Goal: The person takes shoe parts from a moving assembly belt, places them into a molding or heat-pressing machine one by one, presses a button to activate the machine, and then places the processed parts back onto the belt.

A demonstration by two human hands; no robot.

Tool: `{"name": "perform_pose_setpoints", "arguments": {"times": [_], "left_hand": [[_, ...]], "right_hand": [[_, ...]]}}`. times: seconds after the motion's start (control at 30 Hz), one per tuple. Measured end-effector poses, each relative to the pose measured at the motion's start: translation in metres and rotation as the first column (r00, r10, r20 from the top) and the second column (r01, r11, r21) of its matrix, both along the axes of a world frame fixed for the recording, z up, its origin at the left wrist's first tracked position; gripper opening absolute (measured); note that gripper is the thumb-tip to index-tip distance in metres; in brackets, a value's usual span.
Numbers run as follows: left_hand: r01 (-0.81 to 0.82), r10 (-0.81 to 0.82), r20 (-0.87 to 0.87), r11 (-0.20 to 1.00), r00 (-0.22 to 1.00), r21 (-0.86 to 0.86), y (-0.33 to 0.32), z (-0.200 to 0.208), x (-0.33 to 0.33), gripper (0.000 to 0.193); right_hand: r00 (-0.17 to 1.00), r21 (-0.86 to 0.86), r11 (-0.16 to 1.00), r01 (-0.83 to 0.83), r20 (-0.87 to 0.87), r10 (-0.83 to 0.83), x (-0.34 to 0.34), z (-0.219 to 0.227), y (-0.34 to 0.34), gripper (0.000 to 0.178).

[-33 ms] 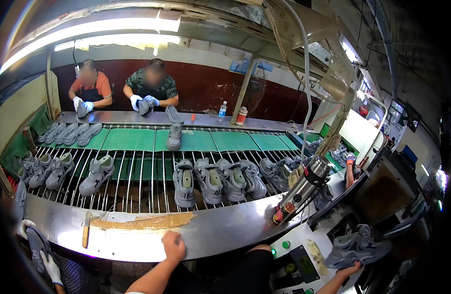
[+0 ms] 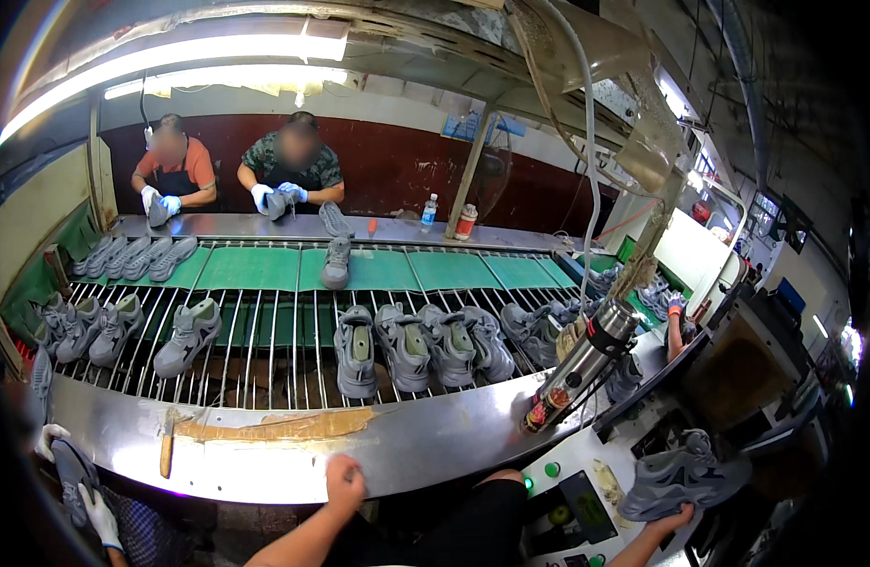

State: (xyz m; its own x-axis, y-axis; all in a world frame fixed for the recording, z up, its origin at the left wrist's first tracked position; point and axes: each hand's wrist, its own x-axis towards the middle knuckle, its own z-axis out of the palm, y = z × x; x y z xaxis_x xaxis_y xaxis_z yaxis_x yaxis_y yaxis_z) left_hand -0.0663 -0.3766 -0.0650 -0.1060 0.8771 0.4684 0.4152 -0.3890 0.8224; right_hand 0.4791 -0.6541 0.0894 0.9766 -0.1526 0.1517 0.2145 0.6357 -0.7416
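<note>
grey shoe (image 2: 685, 480) is sitting in the right hand (image 2: 674, 522), gripped underneath, likely for balance. the left hand (image 2: 345, 482) is forming a loose fist.

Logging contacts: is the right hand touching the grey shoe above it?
Touching: the head view shows the right hand against the underside of the grey shoe.

"On the ledge (image 2: 255, 472), see the tool (image 2: 166, 455)?"
"Yes, left of the flask (image 2: 586, 364)."
"Behind the ledge?"
"See shoes (image 2: 357, 357) on the rack (image 2: 316, 345)."
"Right of the flask?"
"See the held shoe (image 2: 685, 484)."
</note>
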Motion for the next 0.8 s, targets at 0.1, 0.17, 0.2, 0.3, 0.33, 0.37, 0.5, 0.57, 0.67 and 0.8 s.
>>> {"name": "perform_pose_setpoints", "arguments": {"times": [0.1, 0.17, 0.2, 0.3, 0.33, 0.37, 0.5, 0.57, 0.67, 0.8], "left_hand": [[0.195, -0.186, 0.266, 0.981, 0.946, -0.006, -0.061, 0.040, 0.034, 0.019], [0.388, -0.370, 0.353, 0.921, 0.860, 0.019, -0.081, 0.073, 0.049, 0.026], [0.419, -0.421, 0.289, 0.905, 0.860, 0.074, -0.087, 0.094, 0.050, 0.036], [0.527, -0.542, 0.152, 0.840, 0.826, 0.133, -0.090, 0.161, 0.050, 0.066], [0.564, -0.580, 0.116, 0.813, 0.806, 0.145, -0.092, 0.174, 0.050, 0.077], [0.526, -0.532, 0.166, 0.847, 0.831, 0.081, -0.096, 0.178, 0.043, 0.084], [0.270, -0.217, 0.439, 0.961, 0.872, -0.061, -0.094, 0.154, -0.015, 0.104], [0.119, 0.018, 0.474, 0.959, 0.880, -0.258, -0.083, 0.149, -0.056, 0.095], [-0.119, 0.099, -0.370, 0.992, 0.924, -0.034, -0.072, 0.079, -0.139, 0.101], [-0.262, 0.297, 0.145, 0.940, 0.944, -0.219, -0.076, 0.013, -0.192, 0.088]], "right_hand": [[0.810, -0.060, 0.863, -0.502, 0.316, 0.494, -0.057, -0.011, 0.044, 0.063], [0.654, 0.024, 0.671, -0.741, 0.247, 0.715, -0.049, -0.040, 0.063, 0.062], [0.572, 0.043, 0.575, -0.817, 0.178, 0.801, -0.086, -0.037, 0.101, 0.060], [0.344, 0.191, 0.348, -0.918, -0.054, 0.938, -0.221, -0.014, 0.161, 0.061], [0.198, 0.178, 0.194, -0.965, 0.006, 0.980, -0.238, -0.036, 0.177, 0.060], [0.116, 0.249, 0.127, -0.960, -0.060, 0.991, -0.275, -0.048, 0.191, 0.055], [-0.712, 0.343, -0.625, -0.701, -0.376, 0.593, -0.386, -0.074, 0.209, 0.045], [-0.859, 0.253, -0.866, -0.431, -0.410, 0.308, -0.420, -0.085, 0.204, 0.048], [-0.879, -0.380, -0.925, 0.034, -0.452, 0.153, -0.421, -0.068, 0.186, 0.055], [-0.790, -0.549, -0.831, -0.091, -0.468, 0.396, -0.373, -0.065, 0.191, 0.048]]}}
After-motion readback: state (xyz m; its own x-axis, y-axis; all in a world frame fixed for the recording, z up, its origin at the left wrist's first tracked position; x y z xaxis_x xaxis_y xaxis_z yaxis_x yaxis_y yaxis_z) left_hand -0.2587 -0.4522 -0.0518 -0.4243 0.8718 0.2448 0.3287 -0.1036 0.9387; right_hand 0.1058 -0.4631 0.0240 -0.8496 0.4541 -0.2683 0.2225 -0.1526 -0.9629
